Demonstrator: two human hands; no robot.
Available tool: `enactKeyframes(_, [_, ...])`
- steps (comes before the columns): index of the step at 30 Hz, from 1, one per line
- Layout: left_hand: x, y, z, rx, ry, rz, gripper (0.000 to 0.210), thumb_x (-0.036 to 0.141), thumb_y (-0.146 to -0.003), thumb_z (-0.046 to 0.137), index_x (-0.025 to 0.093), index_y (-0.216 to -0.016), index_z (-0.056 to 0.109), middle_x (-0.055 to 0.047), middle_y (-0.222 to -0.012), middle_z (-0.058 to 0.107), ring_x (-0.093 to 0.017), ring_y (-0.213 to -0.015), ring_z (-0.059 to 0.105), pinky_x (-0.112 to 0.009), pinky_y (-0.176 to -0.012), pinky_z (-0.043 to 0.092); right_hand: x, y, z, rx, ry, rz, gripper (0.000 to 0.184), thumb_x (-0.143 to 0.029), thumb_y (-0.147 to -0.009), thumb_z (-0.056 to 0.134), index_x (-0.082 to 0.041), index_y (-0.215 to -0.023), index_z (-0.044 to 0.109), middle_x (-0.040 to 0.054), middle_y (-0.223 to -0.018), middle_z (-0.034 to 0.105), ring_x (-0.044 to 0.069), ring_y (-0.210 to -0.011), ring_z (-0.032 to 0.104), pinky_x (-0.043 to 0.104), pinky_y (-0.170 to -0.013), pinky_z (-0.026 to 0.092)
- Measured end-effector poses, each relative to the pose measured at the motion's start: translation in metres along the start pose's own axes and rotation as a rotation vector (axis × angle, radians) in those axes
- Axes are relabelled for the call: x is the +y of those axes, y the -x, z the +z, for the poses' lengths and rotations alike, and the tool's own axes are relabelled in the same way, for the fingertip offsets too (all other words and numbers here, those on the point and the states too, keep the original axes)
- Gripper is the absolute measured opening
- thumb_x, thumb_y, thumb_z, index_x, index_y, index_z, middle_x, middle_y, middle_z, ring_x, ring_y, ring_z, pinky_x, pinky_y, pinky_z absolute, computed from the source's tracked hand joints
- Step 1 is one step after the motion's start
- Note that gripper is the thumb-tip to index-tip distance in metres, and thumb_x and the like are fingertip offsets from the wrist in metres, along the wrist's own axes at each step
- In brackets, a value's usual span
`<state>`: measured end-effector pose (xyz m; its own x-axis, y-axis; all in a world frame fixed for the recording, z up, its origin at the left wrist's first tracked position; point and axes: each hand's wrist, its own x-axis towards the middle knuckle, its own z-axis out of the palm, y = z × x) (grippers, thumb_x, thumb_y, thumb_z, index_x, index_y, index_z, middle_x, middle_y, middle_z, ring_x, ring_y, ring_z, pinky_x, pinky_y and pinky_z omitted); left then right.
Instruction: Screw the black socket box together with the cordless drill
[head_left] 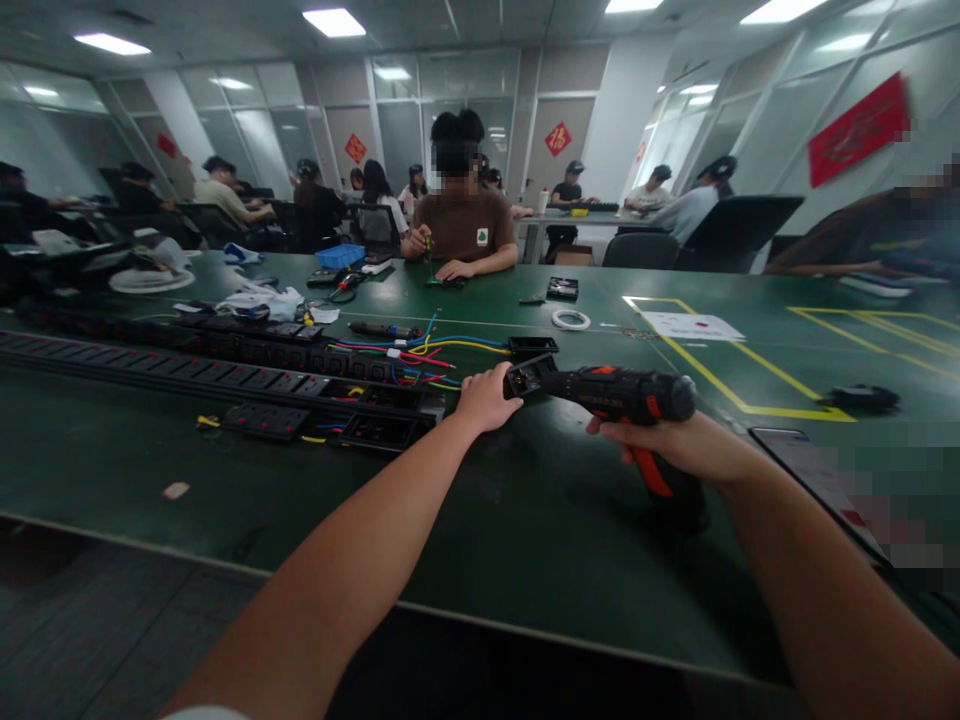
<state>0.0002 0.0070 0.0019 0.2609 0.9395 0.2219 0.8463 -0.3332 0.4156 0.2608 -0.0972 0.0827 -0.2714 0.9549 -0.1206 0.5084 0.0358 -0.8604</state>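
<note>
**Drill nose right at the housing; axis runs left-right**

Left hand (486, 398) grasps a small black rectangular housing (525, 376) by its left end, thumb along the near edge. Right hand (679, 445) is wrapped round the grip of a black-and-orange cordless drill (622, 390); can't tell if the trigger is pressed.

Key relation: housing lies between left hand and drill nose, to the left of the right hand. Left hand is nearer, on it. Drill barrel is close to level, nose left. Housing is tilted, long axis from near-left to far-right, so the two axes aren't quite in line. Nose overlaps the housing's right side in view; contact or bit seating can't be confirmed.

Just beyond: second black housing (532, 345), with blue and yellow wires (472, 343) running left from it. Left: long black socket strip (187, 370) along the green table (525, 520). Right of the drill, near side: phone (817, 485). Far side: white tape roll (571, 320), then a seated co-worker (465, 230).
</note>
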Motion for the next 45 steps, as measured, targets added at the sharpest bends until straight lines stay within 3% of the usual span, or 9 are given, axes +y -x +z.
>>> enactKeyframes(24, [-0.0009, -0.0006, 0.0006, 0.0, 0.005, 0.0, 0.064, 0.045, -0.089, 0.072, 0.027, -0.146, 0.048, -0.011, -0.137, 0.068, -0.032, -0.128, 0.062, -0.046, -0.11, 0.043, 0.0033, -0.0023, -0.0013, 0.032, -0.025, -0.02, 0.054, -0.061, -0.072, 0.086, -0.022, -0.108, 0.074, 0.0075, -0.094, 0.078, 0.02, -0.064, 0.066, 0.036, -0.063, 0.055])
enactKeyframes(33, [-0.0016, -0.0019, 0.0024, -0.005, 0.002, 0.002, 0.068, 0.045, -0.089, 0.071, 0.025, -0.149, 0.046, -0.011, -0.137, 0.068, -0.033, -0.128, 0.062, -0.046, -0.111, 0.043, -0.0002, 0.0004, -0.0001, 0.063, 0.021, 0.007, 0.052, -0.06, -0.071, 0.085, -0.02, -0.103, 0.074, 0.0013, -0.064, 0.069, 0.021, -0.061, 0.064, 0.032, -0.057, 0.048])
enactKeyframes(45, [-0.0006, -0.0015, 0.0026, -0.011, 0.001, -0.003, 0.066, 0.044, -0.089, 0.071, 0.027, -0.148, 0.046, -0.011, -0.138, 0.068, -0.033, -0.127, 0.062, -0.046, -0.109, 0.043, -0.0026, 0.0005, 0.0028, 0.042, 0.043, 0.025, 0.05, -0.064, -0.07, 0.083, -0.02, -0.091, 0.072, 0.0001, -0.06, 0.065, 0.017, -0.055, 0.058, 0.03, -0.052, 0.044])
